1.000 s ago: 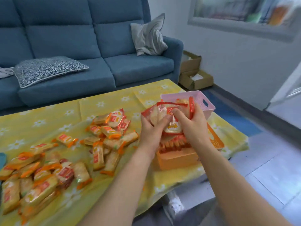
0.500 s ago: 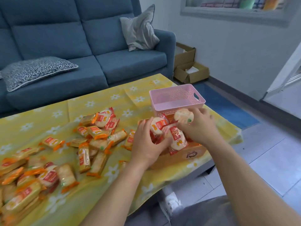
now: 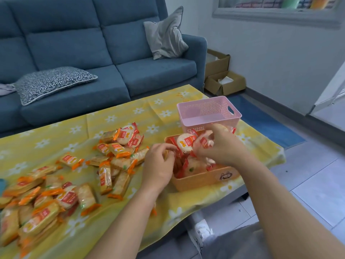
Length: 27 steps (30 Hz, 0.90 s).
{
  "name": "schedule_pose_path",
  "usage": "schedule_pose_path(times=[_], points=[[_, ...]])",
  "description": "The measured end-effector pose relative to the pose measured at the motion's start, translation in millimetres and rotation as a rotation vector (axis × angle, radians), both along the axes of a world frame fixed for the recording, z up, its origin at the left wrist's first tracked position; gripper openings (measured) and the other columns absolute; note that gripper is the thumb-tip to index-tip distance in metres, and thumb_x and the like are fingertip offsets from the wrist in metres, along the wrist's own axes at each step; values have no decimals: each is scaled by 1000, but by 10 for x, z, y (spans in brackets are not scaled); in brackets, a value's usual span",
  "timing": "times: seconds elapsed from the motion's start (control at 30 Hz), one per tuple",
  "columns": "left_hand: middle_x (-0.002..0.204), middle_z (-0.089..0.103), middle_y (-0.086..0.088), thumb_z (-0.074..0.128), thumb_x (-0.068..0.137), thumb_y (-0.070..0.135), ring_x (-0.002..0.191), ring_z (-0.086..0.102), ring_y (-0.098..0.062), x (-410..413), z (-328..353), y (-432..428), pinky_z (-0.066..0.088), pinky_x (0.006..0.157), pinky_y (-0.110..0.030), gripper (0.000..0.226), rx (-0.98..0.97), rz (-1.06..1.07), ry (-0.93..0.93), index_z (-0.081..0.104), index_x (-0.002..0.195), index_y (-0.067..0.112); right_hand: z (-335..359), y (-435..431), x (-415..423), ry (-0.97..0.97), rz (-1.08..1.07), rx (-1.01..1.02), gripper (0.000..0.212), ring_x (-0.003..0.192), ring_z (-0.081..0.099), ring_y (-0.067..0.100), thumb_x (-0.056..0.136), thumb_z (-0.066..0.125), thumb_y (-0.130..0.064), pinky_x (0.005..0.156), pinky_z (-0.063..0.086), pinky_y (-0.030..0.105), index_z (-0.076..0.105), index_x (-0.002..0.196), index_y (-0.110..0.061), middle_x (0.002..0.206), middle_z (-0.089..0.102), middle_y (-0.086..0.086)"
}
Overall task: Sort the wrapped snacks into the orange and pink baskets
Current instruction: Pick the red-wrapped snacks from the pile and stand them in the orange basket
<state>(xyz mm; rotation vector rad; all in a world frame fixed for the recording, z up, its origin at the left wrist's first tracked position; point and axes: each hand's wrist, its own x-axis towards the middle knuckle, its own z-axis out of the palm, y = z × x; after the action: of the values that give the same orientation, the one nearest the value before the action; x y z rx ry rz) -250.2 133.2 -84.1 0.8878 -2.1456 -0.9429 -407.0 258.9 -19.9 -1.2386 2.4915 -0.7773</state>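
On a yellow flowered tablecloth (image 3: 115, 116) by a blue sofa (image 3: 74, 43), the right hand (image 3: 224, 148) grips red-wrapped snacks (image 3: 184, 144) over the orange basket (image 3: 197, 179), seemingly to drop them in; the left hand (image 3: 158, 163) curls at its rim, hold unclear; the pink basket (image 3: 205, 109) stands just behind.

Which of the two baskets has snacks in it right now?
The orange basket, the nearer one, holds red-wrapped snacks; the pink basket behind it looks empty.

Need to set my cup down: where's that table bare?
Bare tablecloth runs along the sofa side, behind the snack piles up to the pink basket. Crowded: those piles; the orange basket beside the left hand, under the right hand.
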Motion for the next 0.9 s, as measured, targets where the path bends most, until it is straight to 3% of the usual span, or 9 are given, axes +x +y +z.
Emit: schedule_pose_path(times=[0.1, 0.23, 0.3, 0.4, 0.47, 0.6, 0.7, 0.8, 0.9], points=[[97, 71, 7, 56, 99, 17, 81, 63, -11, 80, 174, -16, 45, 70, -25, 21, 221, 30, 138, 68, 99, 35, 110, -12, 7, -340, -2, -309, 76, 101, 67, 14, 85, 75, -39, 86, 57, 37, 35, 149, -36, 122, 63, -7], [108, 75, 4, 49, 98, 53, 83, 72, -17, 145, 488, 87, 55, 65, -38, 32, 708, -112, 279, 59, 124, 37, 90, -159, 200, -565, 197, -308, 73, 101, 69, 9, 86, 76, -13, 83, 61, 31, 39, 147, -30, 123, 62, -5], [108, 75, 6, 56, 92, 57, 85, 75, -17, 172, 543, 97, 60, 69, -41, 39, 699, -152, 192, 55, 128, 41, -5, -248, 271, -593, 234, -291, 80, 107, 69, 12, 83, 78, -7, 89, 61, 37, 36, 149, -25, 127, 61, -3], [100, 77, -3, 67, 93, 32, 83, 76, -24, 200, 534, 59, 62, 66, -40, 35, 678, -119, 128, 59, 127, 34, -95, -309, 275, -616, 277, -224, 89, 116, 67, 15, 80, 83, -12, 95, 58, 41, 32, 152, -27, 132, 60, -2], [93, 76, -8, 60, 94, 19, 78, 74, -27, 221, 517, 2, 62, 66, -43, 26, 742, -57, 141, 65, 119, 27, -120, -311, 240, -568, 273, -198, 80, 116, 65, 13, 83, 82, -18, 96, 57, 40, 38, 150, -23, 131, 61, -3], [101, 71, -10, 53, 94, 14, 89, 72, -30, 250, 493, -103, 63, 64, -47, 19, 754, 93, 153, 66, 96, 28, -119, -241, 185, -79, 290, 8, 42, 94, 67, 7, 83, 76, -21, 87, 59, 33, 66, 124, -22, 107, 68, -12], [107, 68, -11, 53, 97, 20, 91, 70, -30, 224, 485, -99, 63, 62, -46, 13, 763, 119, 122, 63, 104, 25, -152, -232, 241, 94, 357, 226, 31, 87, 66, 7, 76, 76, -28, 77, 56, 28, 75, 107, -34, 96, 74, -15], [110, 67, -7, 62, 95, 26, 85, 71, -23, 191, 473, -60, 63, 60, -42, 27, 717, 99, 61, 59, 121, 18, -201, -248, 210, 212, 358, 292, 28, 93, 66, 11, 86, 65, -24, 77, 56, 31, 74, 110, -35, 104, 74, -14], [114, 62, -3, 64, 93, 18, 87, 70, -20, 170, 449, -47, 63, 59, -42, 32, 599, 109, 41, 55, 124, 21, -243, -207, 41, 142, 297, 255, 30, 89, 68, 10, 91, 55, -12, 80, 60, 35, 75, 107, -29, 108, 72, -9]])
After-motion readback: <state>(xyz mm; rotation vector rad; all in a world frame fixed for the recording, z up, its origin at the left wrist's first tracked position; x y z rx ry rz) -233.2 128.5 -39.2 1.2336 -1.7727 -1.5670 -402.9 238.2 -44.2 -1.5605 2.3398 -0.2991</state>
